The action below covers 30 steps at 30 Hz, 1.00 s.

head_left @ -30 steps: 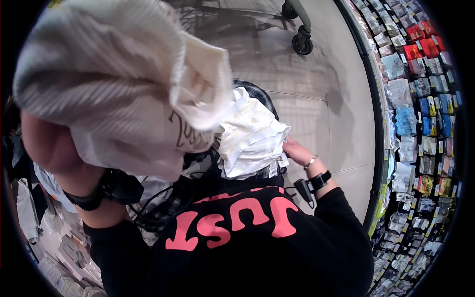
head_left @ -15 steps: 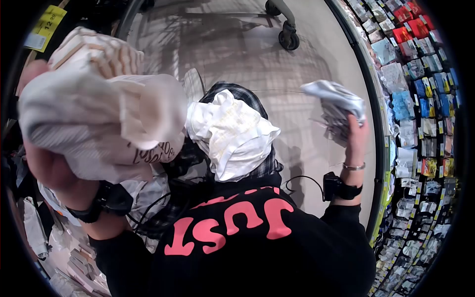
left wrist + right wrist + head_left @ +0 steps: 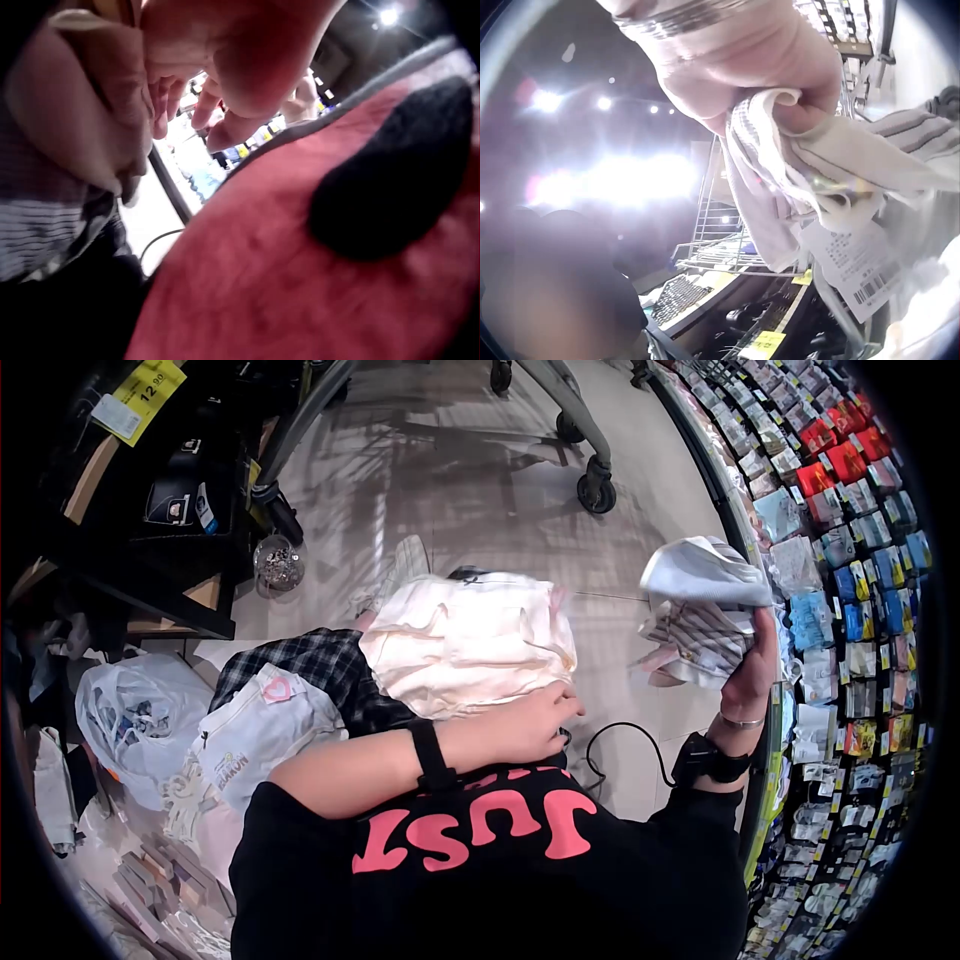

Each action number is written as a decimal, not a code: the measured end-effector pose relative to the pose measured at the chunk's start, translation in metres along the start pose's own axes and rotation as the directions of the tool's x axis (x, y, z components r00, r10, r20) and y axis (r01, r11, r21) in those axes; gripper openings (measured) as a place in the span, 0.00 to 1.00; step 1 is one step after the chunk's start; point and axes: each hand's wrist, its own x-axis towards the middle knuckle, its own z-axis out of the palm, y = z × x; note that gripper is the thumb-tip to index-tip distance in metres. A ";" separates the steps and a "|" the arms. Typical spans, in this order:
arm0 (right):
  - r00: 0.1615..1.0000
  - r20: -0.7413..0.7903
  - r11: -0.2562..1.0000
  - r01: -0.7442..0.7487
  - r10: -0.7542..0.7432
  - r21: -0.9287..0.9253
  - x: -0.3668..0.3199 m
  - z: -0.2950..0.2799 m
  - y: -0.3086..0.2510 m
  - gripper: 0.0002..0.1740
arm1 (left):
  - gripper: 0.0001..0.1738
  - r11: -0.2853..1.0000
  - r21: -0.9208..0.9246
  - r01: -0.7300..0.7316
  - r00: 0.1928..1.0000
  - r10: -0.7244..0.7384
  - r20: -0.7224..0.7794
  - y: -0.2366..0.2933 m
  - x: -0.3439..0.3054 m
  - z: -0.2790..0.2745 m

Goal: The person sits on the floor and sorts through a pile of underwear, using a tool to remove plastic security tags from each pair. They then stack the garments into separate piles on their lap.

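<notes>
My left forearm lies across my body in the head view. The left hand [image 3: 535,725] is at the near edge of a cream ribbed baby garment [image 3: 465,645] laid over my lap, its fingers loose and pinching nothing. Beside the left hand [image 3: 240,56] in the left wrist view, the pale cloth hangs at the left. Out to the right, my right hand [image 3: 752,660] grips a bunch of small striped baby clothes [image 3: 700,625], white and grey. A white paper price tag [image 3: 855,262] with a barcode dangles from the striped clothes [image 3: 840,157] in the right wrist view.
A white garment with a pink heart [image 3: 265,725] and a plastic bag [image 3: 140,725] lie to my left. Wheeled metal legs [image 3: 590,470] stand ahead on the tiled floor. Shelves of packaged goods [image 3: 850,610] line the right side. A black cable [image 3: 635,732] loops by my right arm.
The left hand came down from the left, where it held the cream garment up; that garment now covers my lap. The right hand left the lap pile and moved right with the striped clothes.
</notes>
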 end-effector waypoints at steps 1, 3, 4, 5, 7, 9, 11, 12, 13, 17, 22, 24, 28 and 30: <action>0.998 0.015 0.997 -0.059 0.058 0.058 0.004 0.001 0.002 0.24 | 0.20 0.994 -0.031 -0.104 0.992 0.101 -0.081 0.004 0.001 -0.007; 0.967 0.153 0.959 -0.230 0.206 0.167 0.006 0.018 0.004 0.25 | 0.25 0.987 -0.160 -0.018 0.996 0.005 -0.084 0.019 -0.002 -0.029; 0.936 0.229 0.926 -0.314 0.266 0.210 0.008 0.031 0.008 0.25 | 0.27 0.975 -0.220 0.021 0.996 -0.040 -0.083 0.030 -0.005 -0.044; 0.887 0.321 0.887 -0.409 0.332 0.215 0.010 0.045 0.016 0.26 | 0.32 0.950 -0.311 -0.018 0.980 -0.044 -0.192 0.039 -0.011 -0.060; 0.769 0.425 0.780 -0.594 0.478 0.198 0.017 0.079 0.044 0.27 | 0.47 0.855 -0.507 -0.114 0.927 -0.091 -0.363 0.034 -0.024 -0.075; 0.623 0.503 0.655 -0.742 0.599 0.140 0.020 0.112 0.073 0.28 | 0.48 0.797 -0.581 -0.163 0.847 -0.189 -0.497 0.040 -0.036 -0.088; 0.536 0.523 0.626 -0.780 0.662 0.006 0.032 0.117 0.106 0.27 | 0.33 0.816 -0.572 -0.079 0.821 -0.272 -0.502 0.035 -0.047 -0.108; 0.609 0.379 0.670 -0.741 0.697 -0.040 0.028 0.136 0.107 0.24 | 0.19 0.734 -0.666 -0.132 0.761 -0.356 -0.543 0.027 -0.052 -0.109; 0.646 0.365 0.742 -0.578 0.671 -0.340 0.033 0.144 0.116 0.23 | 0.17 0.756 -0.640 -0.140 0.676 -0.399 -0.620 0.015 -0.067 -0.119; 0.754 0.446 0.778 -0.135 0.482 -0.614 0.035 0.162 0.124 0.18 | 0.17 0.741 -0.643 -0.193 0.564 -0.452 -0.691 -0.016 -0.102 -0.140; 0.733 0.475 0.856 -0.509 0.486 -0.091 0.057 0.184 0.133 0.16 | 0.21 0.630 -0.712 -0.312 0.587 -0.462 -0.665 -0.024 -0.118 -0.156; 0.684 0.444 0.753 -0.657 0.579 0.029 0.070 0.189 0.137 0.17 | 0.21 0.475 -0.763 -0.439 0.710 -0.336 -0.618 -0.029 -0.132 -0.163; 0.677 0.356 0.698 -0.710 0.643 0.090 0.078 0.206 0.128 0.20 | 0.24 0.347 -0.760 -0.549 0.732 -0.239 -0.638 -0.029 -0.153 -0.169; 0.828 0.292 0.875 -0.477 0.479 -0.082 0.078 0.187 0.142 0.16 | 0.27 0.439 -0.698 -0.566 0.653 -0.278 -0.704 -0.026 -0.159 -0.171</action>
